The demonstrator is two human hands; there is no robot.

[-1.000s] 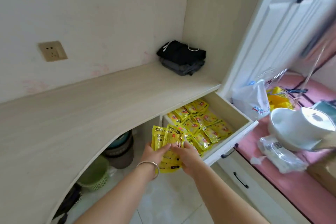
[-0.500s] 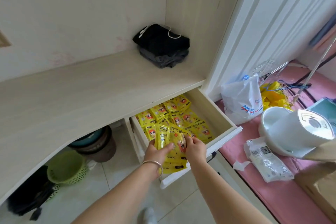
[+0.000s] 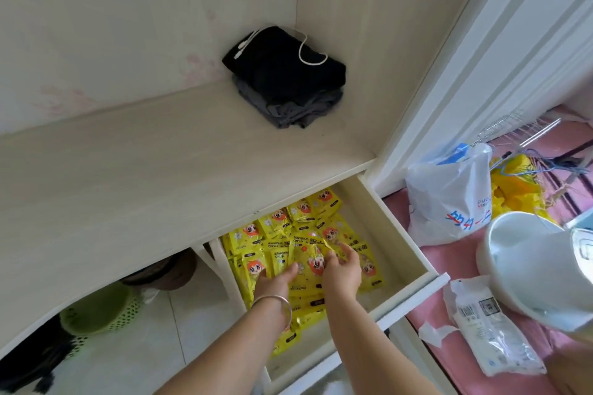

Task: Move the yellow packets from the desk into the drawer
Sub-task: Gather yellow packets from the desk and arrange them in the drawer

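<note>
Many yellow packets [image 3: 298, 218] with a cartoon face fill the open drawer [image 3: 396, 234] under the pale wooden desk [image 3: 160, 186]. Both my hands are inside the drawer, low over its middle. A bunch of the packets [image 3: 308, 269] rests on the ones beneath, still between my hands. My left hand [image 3: 276, 282], with a silver bangle on the wrist, has its thumb on top and its fingers hidden under the bunch. My right hand [image 3: 341, 269] pinches the bunch's upper right edge. No yellow packet shows on the desk top.
Folded black and grey clothes [image 3: 285, 80] sit in the desk's back corner. Right of the drawer, a pink surface [image 3: 449, 253] carries a white plastic bag [image 3: 449, 202], a white bowl [image 3: 526, 266] and a clear wrapped pack [image 3: 491, 330]. A green basket [image 3: 102, 311] stands under the desk.
Both hands carried the bunch of packets from in front of the drawer into it and lowered it onto the packets there. The camera tilted further down and to the right.
</note>
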